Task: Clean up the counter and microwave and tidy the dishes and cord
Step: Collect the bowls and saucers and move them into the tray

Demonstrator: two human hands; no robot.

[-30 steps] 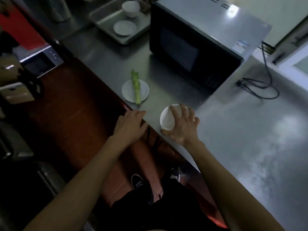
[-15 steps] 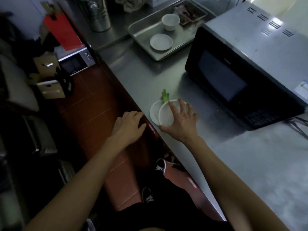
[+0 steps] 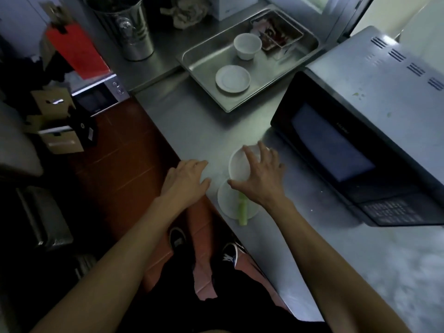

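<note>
Steel surface [image 3: 192,121] ran along a red-tiled floor [image 3: 125,164], dim light. Near its front edge the right hand [image 3: 260,177] gripped a white dish [image 3: 237,164] from above, fingers spread & curled over the rim, dish tipped up and held just above/behind a white plate [image 3: 228,203]. Plate lay flat on the surface w/ a green veg stalk [image 3: 242,210] across it, stalk end poking past the plate's near rim. Left hand [image 3: 187,179] rested palm-down at the surface edge just beside the plate, fingers relaxed, holding nothing. Black-fronted microwave [image 3: 348,150] stood to the right, door closed, keypad at its near end, grey top w/ a few green specks. Further back a metal tray [image 3: 206,58] held a white cup [image 3: 247,46], a white saucer [image 3: 232,78] & a clear container [image 3: 276,32], contents unclear. Behind-left of the tray stood a metal bucket [image 3: 129,27]; crumpled cloth [image 3: 185,13] beside it. Person's dark shoes [image 3: 229,254] showed on the floor below.
</note>
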